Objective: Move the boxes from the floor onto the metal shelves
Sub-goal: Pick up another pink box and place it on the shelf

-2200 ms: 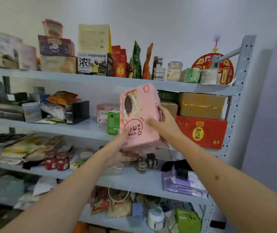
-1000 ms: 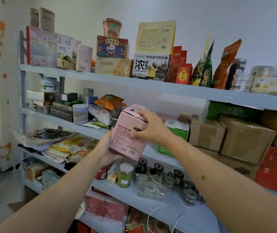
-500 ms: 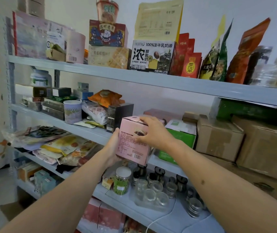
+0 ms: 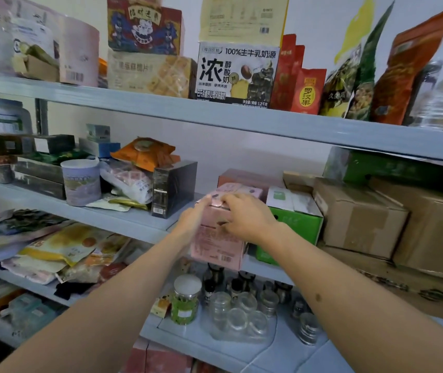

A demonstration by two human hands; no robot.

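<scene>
A pink box [image 4: 216,247] stands at the front edge of the middle metal shelf [image 4: 123,220], between a black box [image 4: 173,188] and a green-and-white box [image 4: 291,224]. My left hand [image 4: 194,220] presses flat against its left side. My right hand [image 4: 244,215] lies over its top and front, fingers curled on the top edge. The box's near face overhangs the shelf edge slightly. Another pink box [image 4: 244,179] sits behind it.
Brown cardboard boxes [image 4: 360,216] fill the shelf to the right. Packets, a tub [image 4: 81,181] and small boxes crowd the left. Jars [image 4: 185,298] and glass lids stand on the shelf below. The top shelf [image 4: 215,114] carries cartons and snack bags.
The pink box has moved from in front of the shelves into the gap between the black and green boxes. My view has moved closer.
</scene>
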